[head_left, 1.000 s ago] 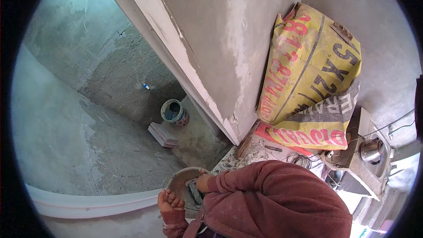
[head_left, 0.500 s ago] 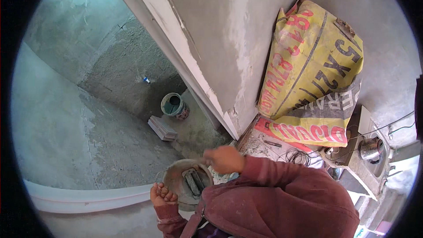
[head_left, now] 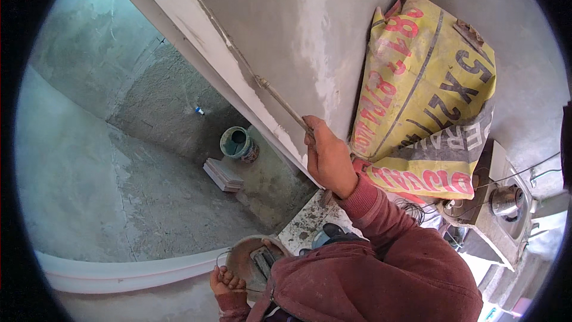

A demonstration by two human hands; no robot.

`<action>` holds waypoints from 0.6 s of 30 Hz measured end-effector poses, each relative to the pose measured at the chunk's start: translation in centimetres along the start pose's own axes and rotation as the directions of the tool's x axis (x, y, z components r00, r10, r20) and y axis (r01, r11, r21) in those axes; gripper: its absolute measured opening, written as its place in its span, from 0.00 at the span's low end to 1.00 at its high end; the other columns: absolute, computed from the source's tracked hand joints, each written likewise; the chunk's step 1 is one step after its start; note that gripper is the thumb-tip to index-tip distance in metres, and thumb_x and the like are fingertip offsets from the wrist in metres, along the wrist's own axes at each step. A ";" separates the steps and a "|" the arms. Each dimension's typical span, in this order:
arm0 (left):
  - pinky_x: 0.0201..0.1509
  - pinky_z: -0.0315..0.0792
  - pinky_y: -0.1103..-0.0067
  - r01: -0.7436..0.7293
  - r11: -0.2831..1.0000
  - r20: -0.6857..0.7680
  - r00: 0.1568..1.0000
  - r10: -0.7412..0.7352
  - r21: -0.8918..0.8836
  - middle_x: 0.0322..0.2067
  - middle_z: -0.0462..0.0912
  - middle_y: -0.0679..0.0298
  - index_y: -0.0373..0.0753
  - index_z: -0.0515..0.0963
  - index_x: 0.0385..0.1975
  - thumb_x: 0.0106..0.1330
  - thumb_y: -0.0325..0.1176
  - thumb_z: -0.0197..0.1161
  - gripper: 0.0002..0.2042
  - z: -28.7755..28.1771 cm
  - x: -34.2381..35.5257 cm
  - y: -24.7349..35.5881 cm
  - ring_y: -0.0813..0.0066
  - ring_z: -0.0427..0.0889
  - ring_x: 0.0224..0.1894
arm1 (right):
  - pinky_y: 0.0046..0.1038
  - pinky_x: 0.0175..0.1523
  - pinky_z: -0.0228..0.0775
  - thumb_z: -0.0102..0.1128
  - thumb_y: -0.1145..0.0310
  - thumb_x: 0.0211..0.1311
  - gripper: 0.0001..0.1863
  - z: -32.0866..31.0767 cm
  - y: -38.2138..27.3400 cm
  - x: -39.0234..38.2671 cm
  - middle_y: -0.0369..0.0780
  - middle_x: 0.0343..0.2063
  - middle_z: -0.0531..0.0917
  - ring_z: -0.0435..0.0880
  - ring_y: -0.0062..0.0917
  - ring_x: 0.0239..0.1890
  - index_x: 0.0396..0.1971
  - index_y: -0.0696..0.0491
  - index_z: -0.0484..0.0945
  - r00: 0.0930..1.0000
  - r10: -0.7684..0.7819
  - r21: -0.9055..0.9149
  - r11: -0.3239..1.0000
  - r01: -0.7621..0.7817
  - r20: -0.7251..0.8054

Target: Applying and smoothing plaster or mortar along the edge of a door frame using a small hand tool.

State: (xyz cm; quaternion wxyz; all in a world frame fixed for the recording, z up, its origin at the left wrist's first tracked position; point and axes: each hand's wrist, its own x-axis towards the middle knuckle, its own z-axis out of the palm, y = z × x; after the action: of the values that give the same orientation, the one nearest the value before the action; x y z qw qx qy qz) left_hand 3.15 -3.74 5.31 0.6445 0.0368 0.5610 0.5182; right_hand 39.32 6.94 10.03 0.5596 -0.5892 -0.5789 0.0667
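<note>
My right hand (head_left: 331,161) is raised in front of the grey wall, its fingers closed on the end of a thin, stick-like tool (head_left: 285,101). The far tip of that tool lies at the seam between the white door frame (head_left: 226,71) and the wall; whether it touches cannot be made out. Low in the picture, my left hand (head_left: 227,280) is closed round the thin wire handle (head_left: 219,256) of a dusty bucket (head_left: 239,259). Inside the bucket rest grey, block-like tools (head_left: 263,260). My sleeve hides its right side.
Beyond the frame stand a paint pail (head_left: 238,144) and a stack of tiles (head_left: 223,175). A yellow printed tarp (head_left: 426,89) hangs at the right wall. A sink (head_left: 517,220) with a metal pot (head_left: 505,201) is at far right. Debris litters the ledge (head_left: 307,225).
My right hand has risen from beside the bucket's rim to the wall, and the stick-like tool now shows in it. My left hand and the bucket have shifted slightly down.
</note>
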 end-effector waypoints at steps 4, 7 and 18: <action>0.10 0.46 0.85 -0.021 1.000 -0.006 1.000 0.021 -0.007 0.08 0.55 0.77 0.46 0.68 0.19 0.58 0.45 0.52 0.12 -0.2 -0.5 -0.2 0.85 0.50 0.07 | 0.40 0.30 0.67 0.45 0.82 0.46 0.22 0.3 0.2 0.1 0.49 0.31 0.74 0.74 0.45 0.29 0.45 0.56 0.61 1.000 0.003 0.019 1.000 -0.003 -0.011; 0.10 0.46 0.85 0.007 1.000 0.023 1.000 -0.007 -0.006 0.08 0.54 0.77 0.46 0.68 0.20 0.58 0.45 0.52 0.12 -0.7 -0.2 -0.3 0.85 0.50 0.07 | 0.39 0.29 0.67 0.46 0.82 0.46 0.22 0.5 0.1 0.2 0.49 0.31 0.73 0.74 0.45 0.29 0.45 0.56 0.61 1.000 -0.001 -0.007 1.000 0.001 0.000; 0.09 0.44 0.85 0.040 0.999 0.023 0.999 -0.040 -0.005 0.07 0.52 0.78 0.49 0.59 0.12 0.60 0.44 0.49 0.16 0.3 0.0 -0.6 0.85 0.48 0.06 | 0.41 0.27 0.66 0.46 0.82 0.45 0.25 0.7 -0.2 -0.2 0.48 0.27 0.72 0.73 0.45 0.25 0.47 0.54 0.61 1.000 -0.006 -0.096 0.995 0.004 -0.023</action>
State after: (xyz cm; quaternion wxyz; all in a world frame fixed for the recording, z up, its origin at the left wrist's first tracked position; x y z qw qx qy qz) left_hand 3.76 -3.81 5.06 0.6613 0.0296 0.5529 0.5061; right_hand 38.60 7.14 9.80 0.5375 -0.6147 -0.5764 0.0304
